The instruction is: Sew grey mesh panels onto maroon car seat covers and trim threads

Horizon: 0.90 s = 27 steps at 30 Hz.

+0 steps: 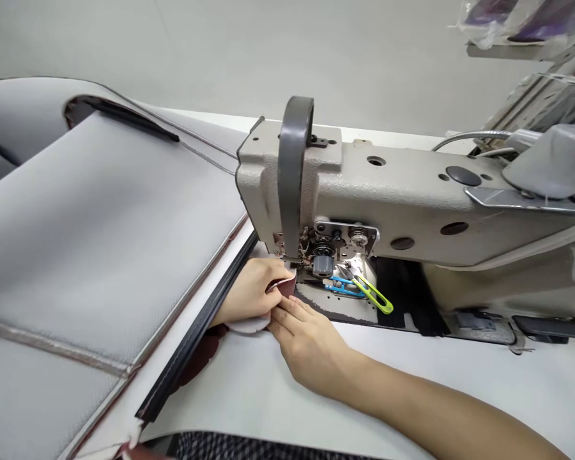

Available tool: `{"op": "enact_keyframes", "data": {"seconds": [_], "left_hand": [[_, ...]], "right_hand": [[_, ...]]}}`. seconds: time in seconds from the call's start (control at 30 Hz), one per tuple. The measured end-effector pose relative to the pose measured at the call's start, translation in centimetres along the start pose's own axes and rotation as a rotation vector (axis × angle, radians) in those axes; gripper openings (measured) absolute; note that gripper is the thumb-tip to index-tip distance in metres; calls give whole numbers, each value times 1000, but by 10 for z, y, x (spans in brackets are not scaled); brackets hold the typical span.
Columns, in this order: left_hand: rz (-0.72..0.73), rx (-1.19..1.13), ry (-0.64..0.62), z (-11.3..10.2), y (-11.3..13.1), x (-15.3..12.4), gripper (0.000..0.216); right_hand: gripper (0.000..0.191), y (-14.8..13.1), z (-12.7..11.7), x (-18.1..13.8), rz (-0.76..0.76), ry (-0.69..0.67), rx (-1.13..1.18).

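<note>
Maroon fabric [289, 287] lies where both hands [310, 348] meet, touching each.

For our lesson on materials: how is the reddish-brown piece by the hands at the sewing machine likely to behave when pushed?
The reddish-brown piece is probably floppy rather than stiff, since it bends upward beside the left hand. It looks unlikely to roll, being sheet-like with a thin edge. It may be light, though the hands hide much of it.
</note>
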<state>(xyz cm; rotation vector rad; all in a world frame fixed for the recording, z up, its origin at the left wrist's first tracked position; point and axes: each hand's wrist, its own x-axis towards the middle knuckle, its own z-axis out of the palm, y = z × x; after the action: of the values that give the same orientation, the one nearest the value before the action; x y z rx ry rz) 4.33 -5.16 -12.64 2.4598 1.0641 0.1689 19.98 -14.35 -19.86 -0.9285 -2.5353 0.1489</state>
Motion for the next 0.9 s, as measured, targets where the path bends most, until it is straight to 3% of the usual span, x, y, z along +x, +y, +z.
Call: {"op": "enact_keyframes", "data": {"seconds": [0.13,0.27,0.37,0.47,0.53,0.67,0.8,0.9], "left_hand": [[11,47,-68,-3,7,-6,13],[33,135,-6,12,13,-37,33],[59,183,123,25,17,-58,42],[130,195,204,34,37,-60,34],[227,159,200,43,59,-50,34],[431,130,131,75,100,-15,40],[405,225,101,104,112,11,45],[388,273,107,108,112,16,40]], "right_hand": [[43,4,-8,6,-1,-32,75],[35,22,-55,-5,-49,-5,92],[35,41,-102,-36,243,-28,-144],[33,58,-128,-72,526,-163,-377],[31,65,-129,-90,547,-201,-388],[24,71,-116,-103,542,-140,-315],[15,69,-115,-105,531,-136,-260],[14,68,-116,-107,567,-144,-174]]}}
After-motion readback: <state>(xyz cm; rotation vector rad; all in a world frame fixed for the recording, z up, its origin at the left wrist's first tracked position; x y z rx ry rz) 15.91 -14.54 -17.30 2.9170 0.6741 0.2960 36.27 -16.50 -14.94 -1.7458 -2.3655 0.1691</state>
